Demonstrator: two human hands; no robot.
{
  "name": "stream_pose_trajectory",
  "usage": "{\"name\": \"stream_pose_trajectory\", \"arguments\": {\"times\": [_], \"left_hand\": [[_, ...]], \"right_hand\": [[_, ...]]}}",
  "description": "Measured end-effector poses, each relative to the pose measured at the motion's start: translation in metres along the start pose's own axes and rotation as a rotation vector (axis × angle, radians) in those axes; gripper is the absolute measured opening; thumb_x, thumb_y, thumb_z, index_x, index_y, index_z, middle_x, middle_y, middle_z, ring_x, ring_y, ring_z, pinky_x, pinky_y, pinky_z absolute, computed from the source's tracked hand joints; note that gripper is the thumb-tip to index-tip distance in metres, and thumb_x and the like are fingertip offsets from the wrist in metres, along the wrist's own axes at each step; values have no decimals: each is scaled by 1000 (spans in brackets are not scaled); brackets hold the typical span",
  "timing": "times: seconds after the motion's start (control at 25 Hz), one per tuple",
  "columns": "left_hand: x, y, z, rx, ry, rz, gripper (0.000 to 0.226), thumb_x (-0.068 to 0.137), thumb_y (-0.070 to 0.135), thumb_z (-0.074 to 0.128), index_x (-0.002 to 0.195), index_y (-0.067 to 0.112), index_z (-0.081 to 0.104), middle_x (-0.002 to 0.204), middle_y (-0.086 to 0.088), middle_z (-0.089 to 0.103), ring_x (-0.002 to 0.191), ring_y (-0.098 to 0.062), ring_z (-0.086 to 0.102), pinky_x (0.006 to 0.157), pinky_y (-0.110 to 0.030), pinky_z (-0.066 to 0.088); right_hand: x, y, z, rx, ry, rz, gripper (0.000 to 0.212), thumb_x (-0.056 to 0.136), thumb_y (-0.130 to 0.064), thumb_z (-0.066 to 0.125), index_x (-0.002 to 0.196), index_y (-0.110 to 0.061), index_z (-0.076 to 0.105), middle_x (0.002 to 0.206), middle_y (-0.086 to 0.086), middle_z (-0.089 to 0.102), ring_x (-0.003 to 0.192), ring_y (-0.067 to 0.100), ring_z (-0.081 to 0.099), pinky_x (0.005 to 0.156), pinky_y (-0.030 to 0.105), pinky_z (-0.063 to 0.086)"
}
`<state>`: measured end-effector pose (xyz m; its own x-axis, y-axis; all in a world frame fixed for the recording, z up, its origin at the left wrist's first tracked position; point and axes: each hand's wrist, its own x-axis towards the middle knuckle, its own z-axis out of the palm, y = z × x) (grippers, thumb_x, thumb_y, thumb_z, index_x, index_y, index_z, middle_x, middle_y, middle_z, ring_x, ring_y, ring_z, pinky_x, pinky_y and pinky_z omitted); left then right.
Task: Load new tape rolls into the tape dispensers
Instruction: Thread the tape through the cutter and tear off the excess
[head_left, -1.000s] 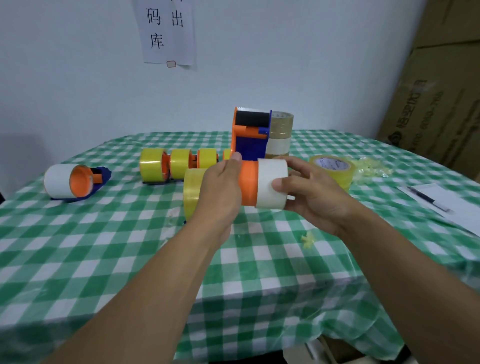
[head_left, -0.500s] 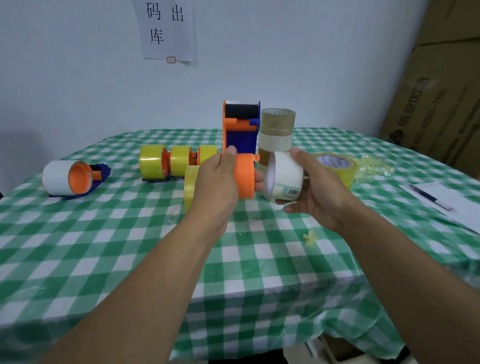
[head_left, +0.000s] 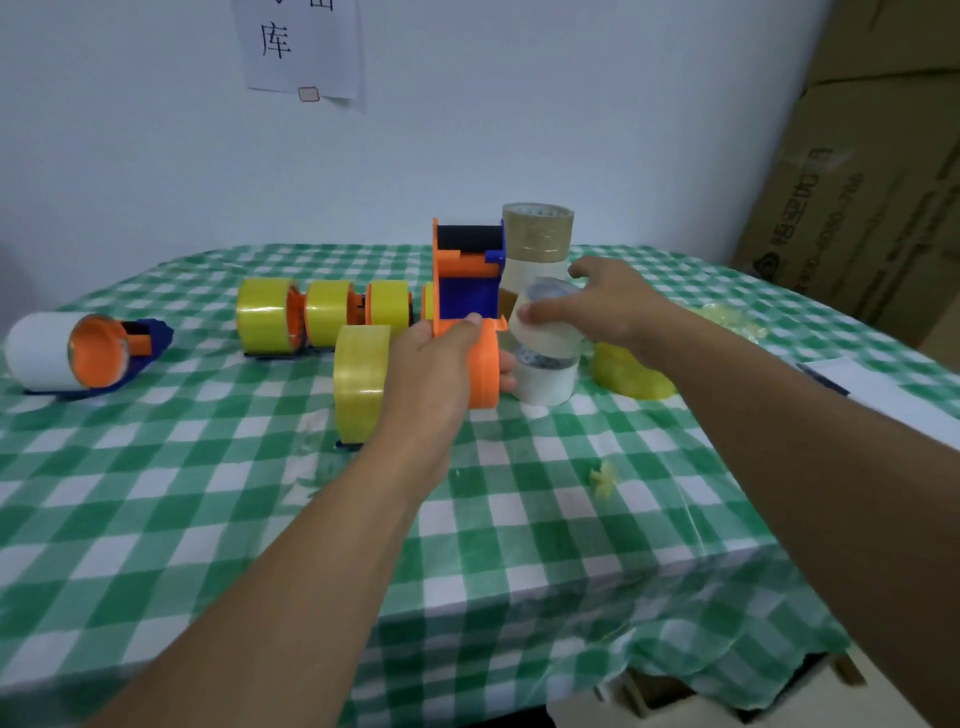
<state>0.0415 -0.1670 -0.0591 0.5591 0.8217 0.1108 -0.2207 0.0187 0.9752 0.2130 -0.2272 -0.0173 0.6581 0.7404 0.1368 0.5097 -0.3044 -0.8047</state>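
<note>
Your left hand (head_left: 436, 364) curls round the orange dispenser (head_left: 483, 369), holding it low over the desk (head_left: 260, 519) with its hub facing right, seemingly ready for a roll. Your right hand (head_left: 613, 306) pinches a white tape roll (head_left: 545, 325) by its rim, just beside that hub and directly over another white roll (head_left: 545, 384). An upright blue dispenser (head_left: 467, 291) and a stack of rolls (head_left: 537, 234) crowd close behind. Loaded dispensers (head_left: 322, 317) lie to the left.
</note>
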Motion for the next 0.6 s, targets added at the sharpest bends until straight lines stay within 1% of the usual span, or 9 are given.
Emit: {"name": "stream_pose_trajectory", "arguments": {"times": [0.04, 0.08, 0.16, 0.24, 0.32, 0.36, 0.4, 0.52, 0.6], "left_hand": [[1, -2, 0, -3, -1, 1, 16, 102, 22, 53, 101, 10, 63, 70, -8, 74, 63, -22, 70, 67, -36, 58], [2, -2, -1, -8, 0, 3, 16, 102, 22, 53, 100, 11, 64, 70, -8, 74, 63, -22, 70, 68, -37, 58], [4, -2, -4, -27, 1, 10, 18, 103, 22, 52, 97, 11, 65, 70, -8, 74, 63, -22, 70, 67, -36, 59], [8, -1, -6, -32, -2, 18, 21, 103, 24, 51, 97, 9, 65, 69, -8, 73, 61, -22, 70, 64, -34, 58], [11, 0, -6, -41, -10, 15, 23, 104, 25, 50, 103, 7, 63, 69, -8, 74, 61, -22, 69, 64, -33, 57], [13, 0, -6, -49, -12, 8, 24, 105, 26, 49, 105, 6, 63, 70, -8, 74, 61, -22, 69, 65, -33, 58], [13, 0, -6, -54, -11, 1, 24, 105, 26, 49, 106, 6, 62, 70, -9, 74, 61, -22, 69, 66, -35, 58], [13, -4, -7, -43, -11, -15, 24, 105, 27, 48, 105, 8, 63, 71, -8, 74, 62, -22, 70, 69, -38, 58], [12, -6, -9, -56, -7, -22, 24, 105, 26, 48, 105, 7, 63, 70, -8, 74, 61, -21, 70, 68, -38, 58]], "right_hand": [[6, 0, 3, -66, -8, -22, 35, 79, -30, 85, 88, -24, 51, 85, -12, 53, 76, 3, 52, 60, 22, 41], [12, 2, 5, -139, -16, -33, 35, 79, -29, 84, 84, -25, 50, 84, -10, 53, 76, 5, 52, 59, 23, 40], [22, 8, 10, -286, -25, -33, 36, 78, -35, 83, 94, -20, 55, 88, -2, 57, 81, 13, 56, 60, 27, 42], [30, 14, 13, -379, -18, -4, 46, 78, -40, 80, 106, -13, 56, 91, 2, 58, 81, 16, 56, 61, 30, 45], [35, 16, 15, -349, -9, -9, 48, 78, -43, 79, 108, -12, 57, 95, 3, 61, 86, 18, 59, 70, 35, 54], [36, 16, 16, -321, -8, -10, 50, 77, -44, 80, 108, -12, 58, 97, 4, 62, 89, 20, 61, 76, 38, 55], [38, 17, 16, -318, -7, -10, 51, 77, -45, 80, 108, -12, 58, 98, 5, 63, 90, 21, 61, 78, 39, 55], [40, 20, 19, -373, -15, 6, 56, 74, -48, 82, 108, -10, 58, 98, 6, 61, 87, 21, 59, 72, 36, 49], [40, 22, 20, -370, -20, 8, 55, 74, -47, 82, 107, -11, 58, 98, 6, 61, 84, 19, 57, 70, 36, 48]]}}
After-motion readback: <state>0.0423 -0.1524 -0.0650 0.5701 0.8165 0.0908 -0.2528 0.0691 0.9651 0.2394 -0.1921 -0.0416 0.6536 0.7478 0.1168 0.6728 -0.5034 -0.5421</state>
